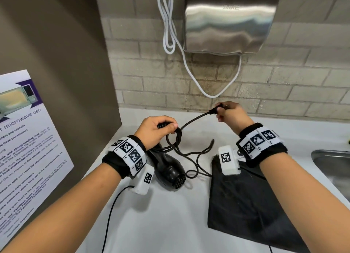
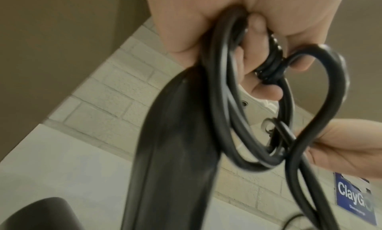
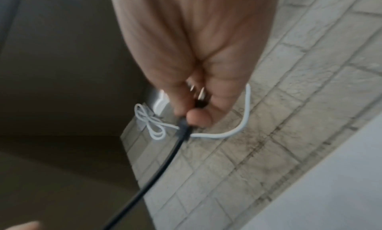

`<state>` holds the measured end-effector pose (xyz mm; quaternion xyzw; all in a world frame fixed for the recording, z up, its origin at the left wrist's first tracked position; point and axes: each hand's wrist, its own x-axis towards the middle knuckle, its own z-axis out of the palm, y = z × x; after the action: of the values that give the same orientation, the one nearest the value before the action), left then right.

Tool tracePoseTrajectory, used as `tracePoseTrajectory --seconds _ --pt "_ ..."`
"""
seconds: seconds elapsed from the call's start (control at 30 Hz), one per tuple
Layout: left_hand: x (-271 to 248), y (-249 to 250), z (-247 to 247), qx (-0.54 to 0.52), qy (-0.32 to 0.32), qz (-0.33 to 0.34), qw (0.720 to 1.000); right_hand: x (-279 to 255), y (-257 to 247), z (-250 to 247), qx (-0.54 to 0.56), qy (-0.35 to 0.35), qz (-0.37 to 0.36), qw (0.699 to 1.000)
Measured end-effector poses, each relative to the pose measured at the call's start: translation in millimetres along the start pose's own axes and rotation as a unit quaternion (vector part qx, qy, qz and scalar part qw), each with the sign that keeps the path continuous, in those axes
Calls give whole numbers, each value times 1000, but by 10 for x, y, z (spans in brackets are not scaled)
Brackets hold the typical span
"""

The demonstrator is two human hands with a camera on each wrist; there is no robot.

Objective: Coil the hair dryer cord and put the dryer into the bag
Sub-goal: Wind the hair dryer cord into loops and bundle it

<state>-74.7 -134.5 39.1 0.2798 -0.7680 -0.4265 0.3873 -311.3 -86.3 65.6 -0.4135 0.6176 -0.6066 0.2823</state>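
A black hair dryer (image 1: 170,169) hangs nozzle-down over the white counter (image 1: 161,215), its handle (image 2: 175,151) in my left hand (image 1: 157,129). That hand also grips several loops of the black cord (image 2: 248,102) against the handle top. My right hand (image 1: 227,114) is raised near the back wall and pinches the cord's plug (image 3: 199,98), prongs showing between the fingers. The cord (image 1: 193,120) runs slack between the two hands, and more of it lies loose on the counter. A flat black bag (image 1: 244,197) lies on the counter under my right forearm.
A steel hand dryer (image 1: 229,21) with a white cord (image 1: 168,25) hangs on the tiled wall. A steel sink (image 1: 333,167) is at the right edge. A brown side panel with a microwave notice (image 1: 24,148) stands left. Thin black cable (image 1: 111,215) trails from my left wrist.
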Motion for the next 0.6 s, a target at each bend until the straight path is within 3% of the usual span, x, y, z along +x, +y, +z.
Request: tracePoseTrajectory --seconds 0.2,0.3,0.37,0.43,0.47,0.5,0.53,0.6 --pt "-117 114 -43 -30 13 -31 999 180 236 -128 118 245 16 962" --pt "-162 146 -67 -26 11 -34 999 231 319 -172 109 290 -6 951" --pt "-162 151 -62 -20 19 -39 999 208 364 -124 43 252 -35 966" --pt "-157 159 -47 -9 25 -43 999 125 417 -17 -93 141 -14 986" --pt "-149 153 -46 -6 30 -43 999 78 458 37 -217 80 18 973" --pt "-138 141 -45 -7 34 -45 998 15 484 95 -335 39 36 941" --pt "-133 133 -41 -10 40 -49 998 -42 493 155 -399 16 14 917" --pt "-118 107 -36 -15 45 -53 997 -147 453 295 -352 -60 -73 931"
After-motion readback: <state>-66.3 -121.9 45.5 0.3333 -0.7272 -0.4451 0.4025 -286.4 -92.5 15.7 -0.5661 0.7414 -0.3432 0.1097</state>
